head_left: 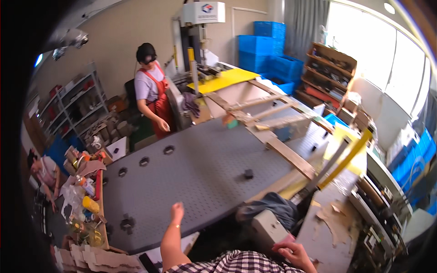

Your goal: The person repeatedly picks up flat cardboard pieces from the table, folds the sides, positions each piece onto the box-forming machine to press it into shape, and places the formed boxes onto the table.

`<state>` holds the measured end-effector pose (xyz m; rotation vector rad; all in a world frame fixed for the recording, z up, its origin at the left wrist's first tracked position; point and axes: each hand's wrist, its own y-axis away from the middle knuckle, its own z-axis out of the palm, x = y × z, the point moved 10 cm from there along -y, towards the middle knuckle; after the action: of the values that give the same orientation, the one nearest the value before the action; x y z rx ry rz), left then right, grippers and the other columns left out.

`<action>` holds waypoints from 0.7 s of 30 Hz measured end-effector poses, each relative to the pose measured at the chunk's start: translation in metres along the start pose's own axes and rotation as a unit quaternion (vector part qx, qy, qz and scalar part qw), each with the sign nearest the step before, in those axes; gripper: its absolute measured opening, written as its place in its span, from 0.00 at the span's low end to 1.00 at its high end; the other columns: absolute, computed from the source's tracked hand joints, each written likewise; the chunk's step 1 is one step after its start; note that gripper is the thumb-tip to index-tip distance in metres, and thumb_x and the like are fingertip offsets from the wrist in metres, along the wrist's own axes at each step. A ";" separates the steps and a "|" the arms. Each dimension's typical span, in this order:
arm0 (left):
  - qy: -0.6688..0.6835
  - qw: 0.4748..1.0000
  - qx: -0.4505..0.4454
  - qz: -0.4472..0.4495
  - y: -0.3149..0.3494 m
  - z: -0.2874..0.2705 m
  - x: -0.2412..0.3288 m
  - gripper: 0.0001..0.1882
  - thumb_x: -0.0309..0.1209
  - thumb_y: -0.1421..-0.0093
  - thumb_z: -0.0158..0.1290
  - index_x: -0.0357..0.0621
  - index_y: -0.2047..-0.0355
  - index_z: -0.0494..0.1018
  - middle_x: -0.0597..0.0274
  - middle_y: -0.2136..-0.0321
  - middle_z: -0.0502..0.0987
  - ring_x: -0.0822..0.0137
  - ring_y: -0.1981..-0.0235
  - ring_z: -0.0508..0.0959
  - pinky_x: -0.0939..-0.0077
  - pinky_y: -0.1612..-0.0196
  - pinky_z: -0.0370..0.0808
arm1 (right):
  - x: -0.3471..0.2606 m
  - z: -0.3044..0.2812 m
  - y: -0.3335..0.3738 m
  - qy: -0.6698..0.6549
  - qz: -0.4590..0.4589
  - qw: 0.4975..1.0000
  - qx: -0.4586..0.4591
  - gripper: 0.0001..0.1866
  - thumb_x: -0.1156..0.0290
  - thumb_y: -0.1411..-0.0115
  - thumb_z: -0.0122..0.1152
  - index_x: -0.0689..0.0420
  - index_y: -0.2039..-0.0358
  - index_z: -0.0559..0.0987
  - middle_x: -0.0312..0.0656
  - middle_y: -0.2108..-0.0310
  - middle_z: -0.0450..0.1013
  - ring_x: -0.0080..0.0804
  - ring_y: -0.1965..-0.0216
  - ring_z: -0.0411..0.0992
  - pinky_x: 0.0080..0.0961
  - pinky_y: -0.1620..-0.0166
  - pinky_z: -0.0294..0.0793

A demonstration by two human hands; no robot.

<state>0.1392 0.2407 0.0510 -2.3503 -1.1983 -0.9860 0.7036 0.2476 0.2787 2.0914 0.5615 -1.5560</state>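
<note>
My left hand [177,213] reaches out over the near edge of a large grey perforated table [195,186], a thin band at its wrist. Its fingers are blurred and foreshortened, so I cannot make out whether they hold anything. Low on the right, my right hand [293,255] is close to my body with its fingers curled in. A small pink patch [287,240] shows right beside those fingers; whether they grip it is unclear. Just beyond sits a pale grey box-shaped machine part [269,226], with a dark grey cloth [273,207] draped behind it.
Wooden slats [291,157] form a frame across the table's right side. A small black block [248,174] lies mid-table. A yellow post [348,157] slants up at right. Across the table stands a person in red overalls [159,98]. Cluttered bottles [85,185] line the left edge.
</note>
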 end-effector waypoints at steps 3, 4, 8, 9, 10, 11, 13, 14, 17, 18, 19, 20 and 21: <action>-0.148 0.973 0.114 -0.135 -0.005 -0.138 -0.179 0.09 0.31 0.46 0.54 0.38 0.69 0.77 0.40 0.67 0.78 0.40 0.62 0.78 0.53 0.61 0.74 | -0.036 0.062 -0.065 0.061 -0.057 0.991 -0.105 0.15 0.67 0.36 0.58 0.60 0.52 0.78 0.43 0.60 0.80 0.31 0.57 0.77 0.23 0.52 0.74; -0.209 0.951 0.177 -0.141 0.015 -0.203 -0.232 0.13 0.27 0.49 0.58 0.39 0.61 0.75 0.41 0.60 0.77 0.42 0.55 0.76 0.53 0.55 0.74 | -0.052 0.091 -0.081 0.083 -0.087 0.978 -0.171 0.16 0.66 0.36 0.58 0.59 0.51 0.78 0.44 0.59 0.79 0.33 0.57 0.78 0.25 0.53 0.75; -0.245 0.920 0.142 -0.272 0.009 -0.246 -0.242 0.20 0.24 0.46 0.58 0.46 0.51 0.71 0.44 0.47 0.69 0.48 0.46 0.72 0.59 0.48 0.74 | -0.077 0.150 -0.139 0.148 -0.151 0.951 -0.227 0.17 0.64 0.37 0.59 0.58 0.50 0.77 0.46 0.59 0.78 0.40 0.59 0.77 0.29 0.55 0.76; -0.284 0.904 0.154 -0.281 0.015 -0.265 -0.246 0.22 0.23 0.44 0.57 0.48 0.49 0.70 0.45 0.44 0.66 0.50 0.45 0.70 0.61 0.47 0.75 | -0.087 0.168 -0.146 0.146 -0.167 0.941 -0.256 0.18 0.64 0.38 0.60 0.58 0.50 0.77 0.47 0.60 0.78 0.42 0.59 0.76 0.31 0.56 0.76; -0.285 0.901 0.155 -0.287 0.014 -0.273 -0.259 0.22 0.23 0.44 0.57 0.48 0.49 0.70 0.45 0.44 0.66 0.50 0.45 0.70 0.61 0.47 0.75 | -0.092 0.179 -0.155 0.145 -0.167 0.939 -0.262 0.18 0.64 0.38 0.60 0.58 0.50 0.77 0.47 0.60 0.78 0.42 0.59 0.76 0.31 0.56 0.76; -0.304 0.894 0.143 -0.298 0.014 -0.277 -0.275 0.23 0.22 0.42 0.56 0.50 0.46 0.69 0.46 0.42 0.64 0.52 0.43 0.69 0.63 0.46 0.75 | -0.095 0.191 -0.160 0.148 -0.166 0.933 -0.282 0.18 0.64 0.38 0.60 0.58 0.50 0.77 0.47 0.60 0.78 0.42 0.59 0.76 0.32 0.56 0.76; -0.321 0.886 0.130 -0.310 0.014 -0.281 -0.301 0.25 0.21 0.41 0.54 0.53 0.44 0.68 0.47 0.40 0.62 0.53 0.42 0.68 0.65 0.45 0.74 | -0.089 0.207 -0.163 0.171 -0.144 0.917 -0.330 0.19 0.63 0.36 0.57 0.57 0.46 0.75 0.46 0.57 0.77 0.41 0.55 0.76 0.31 0.52 0.75; -0.319 0.892 0.142 -0.287 0.010 -0.282 -0.307 0.21 0.21 0.42 0.55 0.50 0.48 0.71 0.46 0.41 0.64 0.53 0.43 0.70 0.64 0.46 0.75 | -0.088 0.208 -0.165 0.172 -0.142 0.918 -0.329 0.19 0.63 0.36 0.57 0.57 0.46 0.75 0.46 0.57 0.77 0.41 0.55 0.76 0.31 0.52 0.75; -0.310 0.908 0.160 -0.231 -0.013 -0.271 -0.301 0.14 0.20 0.44 0.55 0.46 0.57 0.79 0.46 0.42 0.67 0.52 0.45 0.72 0.64 0.49 0.76 | -0.082 0.209 -0.162 0.197 -0.137 0.916 -0.320 0.20 0.63 0.36 0.57 0.57 0.46 0.74 0.46 0.57 0.77 0.42 0.55 0.76 0.31 0.52 0.75; -0.307 0.919 0.114 -0.220 -0.024 -0.261 -0.291 0.09 0.21 0.45 0.56 0.43 0.63 0.80 0.46 0.51 0.73 0.50 0.52 0.76 0.63 0.51 0.77 | -0.082 0.204 -0.159 0.195 -0.137 0.922 -0.304 0.19 0.62 0.36 0.57 0.57 0.47 0.75 0.47 0.58 0.77 0.42 0.57 0.76 0.32 0.53 0.76; -0.303 0.928 0.068 -0.206 -0.032 -0.248 -0.283 0.05 0.22 0.45 0.56 0.41 0.69 0.81 0.45 0.59 0.79 0.47 0.59 0.79 0.62 0.53 0.78 | -0.083 0.198 -0.154 0.192 -0.138 0.928 -0.286 0.19 0.61 0.36 0.57 0.57 0.49 0.77 0.47 0.59 0.77 0.42 0.58 0.76 0.32 0.55 0.76; -0.301 0.941 0.071 -0.138 -0.042 -0.231 -0.272 0.04 0.23 0.45 0.56 0.38 0.71 0.81 0.48 0.68 0.79 0.48 0.66 0.80 0.60 0.59 0.80 | -0.082 0.192 -0.147 0.195 -0.139 0.930 -0.278 0.19 0.61 0.36 0.57 0.57 0.49 0.77 0.47 0.59 0.77 0.42 0.58 0.76 0.32 0.55 0.76; -0.301 0.947 0.079 -0.073 -0.047 -0.218 -0.254 0.04 0.23 0.46 0.56 0.36 0.73 0.80 0.51 0.77 0.80 0.48 0.74 0.81 0.59 0.65 0.82 | -0.083 0.188 -0.138 0.195 -0.140 0.931 -0.274 0.19 0.61 0.36 0.57 0.57 0.49 0.77 0.47 0.59 0.77 0.42 0.58 0.76 0.32 0.54 0.76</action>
<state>-0.0972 0.0000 0.0257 -2.5354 -1.6099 -0.1746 0.4564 0.2442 0.2946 1.9226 1.3173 -0.9426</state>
